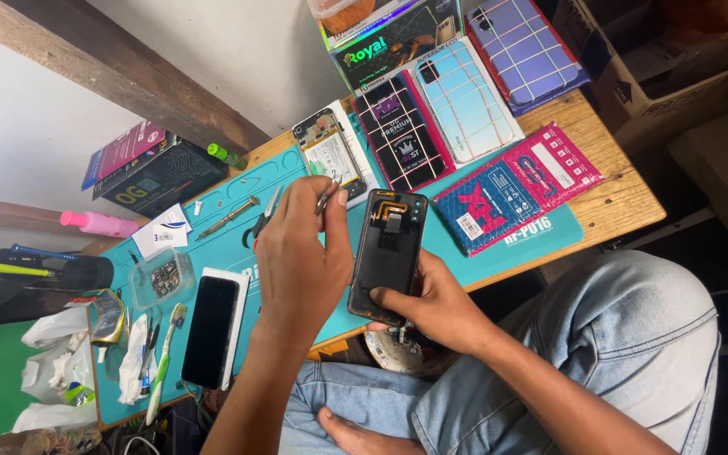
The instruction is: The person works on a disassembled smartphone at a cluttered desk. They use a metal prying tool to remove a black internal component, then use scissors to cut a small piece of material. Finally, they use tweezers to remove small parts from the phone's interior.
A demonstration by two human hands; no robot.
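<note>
Denim-clad knees [600, 337] lie nearest; right hand [431, 307] grips an opened black phone [387, 253], left hand [297, 253] pinches what seem to be tweezers [325, 198].

Two hands [297, 253]. Three bare phones [387, 253]. Three wrapped phones [465, 101]. Two flat packets [516, 194]. One screwdriver [227, 216], one toothbrush [162, 362], one pink bottle [99, 223], one mat [238, 244].

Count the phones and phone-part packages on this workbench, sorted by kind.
Opened phones: 2, one held, one on the mat
Intact dark phone: 1
Flat part packages: 4
Total: 7
</note>
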